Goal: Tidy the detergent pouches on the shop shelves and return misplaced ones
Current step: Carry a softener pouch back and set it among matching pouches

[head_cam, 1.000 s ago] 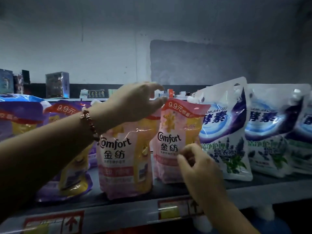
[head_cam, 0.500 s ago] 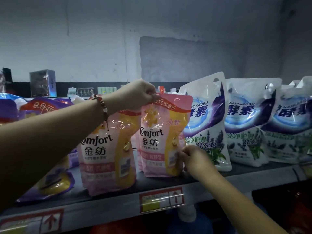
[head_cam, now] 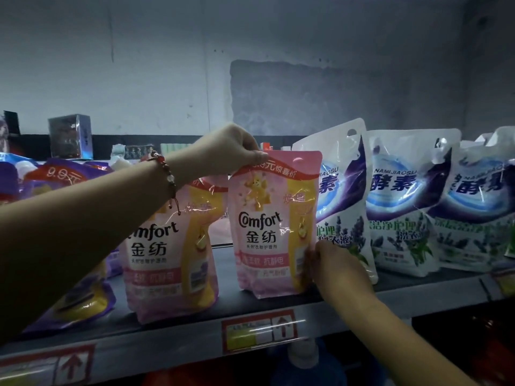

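Note:
A pink Comfort pouch [head_cam: 267,232] stands upright on the grey shelf [head_cam: 320,310]. My left hand [head_cam: 231,149] pinches its top left corner. My right hand [head_cam: 334,266] holds its lower right edge, fingers curled at the side. A second pink Comfort pouch [head_cam: 170,260] stands to its left, partly behind my left forearm. Purple pouches [head_cam: 69,299] lie at the far left. Three white-and-blue detergent pouches [head_cam: 401,201] stand in a row to the right.
Red-framed price labels [head_cam: 259,330] are fixed on the shelf's front edge. A blue bottle with a white cap [head_cam: 303,360] sits on the level below. Small boxes [head_cam: 71,136] stand on a ledge behind. A grey wall rises behind the shelf.
The held pink pouch has been set straighter and now stands upright beside the white pouch. My left hand moved from over its top to pinching the corner. My right hand slid to its right edge.

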### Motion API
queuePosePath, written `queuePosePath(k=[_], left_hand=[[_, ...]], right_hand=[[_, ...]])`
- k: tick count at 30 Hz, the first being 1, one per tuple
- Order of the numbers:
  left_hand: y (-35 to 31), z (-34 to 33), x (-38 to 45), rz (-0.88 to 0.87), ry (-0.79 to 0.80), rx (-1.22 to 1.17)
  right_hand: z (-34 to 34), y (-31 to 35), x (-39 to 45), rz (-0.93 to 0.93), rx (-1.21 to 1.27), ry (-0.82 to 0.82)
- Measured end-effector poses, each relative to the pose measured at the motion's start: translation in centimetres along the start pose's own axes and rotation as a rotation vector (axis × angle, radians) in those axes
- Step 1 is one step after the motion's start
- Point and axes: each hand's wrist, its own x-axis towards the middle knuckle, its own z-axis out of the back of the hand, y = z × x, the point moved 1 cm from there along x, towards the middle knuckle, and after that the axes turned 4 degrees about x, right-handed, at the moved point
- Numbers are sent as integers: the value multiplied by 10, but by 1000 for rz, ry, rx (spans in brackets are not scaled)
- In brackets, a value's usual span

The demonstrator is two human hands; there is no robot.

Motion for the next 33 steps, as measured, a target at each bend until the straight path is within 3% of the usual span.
queuePosePath(k=[4,9,13,16,18,23,28,33], left_hand=[[4,14,-17,-179,-8,296],[41,57,-60,-104,103,494],[66,78,-76,13,43,388],[77,77,-76,58,-33,320],[81,72,-75,53,-83,277],[86,60,-79,-17,-244,217],[94,63,-112,-89,-265,549],[127,85,-179,25,-305,743]], right_hand=[[17,0,-7,29,36,124],[69,41,-37,386,-18,-16],[97,108,-38,714,125,-41],[106,156,-20,900,-44,-210],[104,184,3,912,-183,-197],[91,224,48,797,-308,111],[100,221,60,791,-269,215],[97,221,61,766,-272,200]])
